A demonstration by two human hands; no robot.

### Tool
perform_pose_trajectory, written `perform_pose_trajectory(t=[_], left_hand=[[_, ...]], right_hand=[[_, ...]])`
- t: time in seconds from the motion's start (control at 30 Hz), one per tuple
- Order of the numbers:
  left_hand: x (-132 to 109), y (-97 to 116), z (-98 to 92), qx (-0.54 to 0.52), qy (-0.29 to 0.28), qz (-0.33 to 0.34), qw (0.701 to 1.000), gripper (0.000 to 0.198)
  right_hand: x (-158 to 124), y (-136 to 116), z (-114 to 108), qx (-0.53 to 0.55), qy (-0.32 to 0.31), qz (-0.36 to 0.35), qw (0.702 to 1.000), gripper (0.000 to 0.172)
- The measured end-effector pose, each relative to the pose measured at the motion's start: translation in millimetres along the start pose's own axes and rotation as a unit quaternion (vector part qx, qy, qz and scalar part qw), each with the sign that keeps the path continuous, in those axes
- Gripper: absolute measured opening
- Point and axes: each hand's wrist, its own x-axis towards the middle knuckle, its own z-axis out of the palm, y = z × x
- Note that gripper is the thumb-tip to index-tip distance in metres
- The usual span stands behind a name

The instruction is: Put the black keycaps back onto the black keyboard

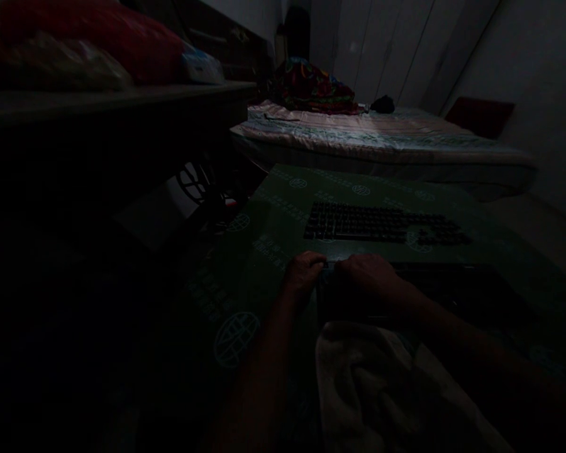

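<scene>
The room is very dark. My left hand [302,272] and my right hand [368,273] rest close together on a green table cover [273,226] printed with globe marks. Both have their fingers curled down onto the near edge of a dark flat thing [405,283] that I cannot make out. Just beyond them lies a black keyboard [382,223]. A pale cloth [382,384] lies bunched between my forearms, close to me.
A bed with a striped sheet [382,138] stands behind the table, with a colourful bundle [314,85] and a dark red pillow [478,116] on it. A shelf [113,97] at the left carries red and white bags. A fan grille [193,182] sits low at the left.
</scene>
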Motion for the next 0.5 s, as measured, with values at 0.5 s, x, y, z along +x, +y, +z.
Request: perform_pose_trajectory(t=[0.5], left_hand=[[0, 3, 0.5, 0.003, -0.001, -0.014, 1.0, 0.023]], right_hand=[[-18, -12, -2, 0.046, -0.001, 0.034, 0.998, 0.027]])
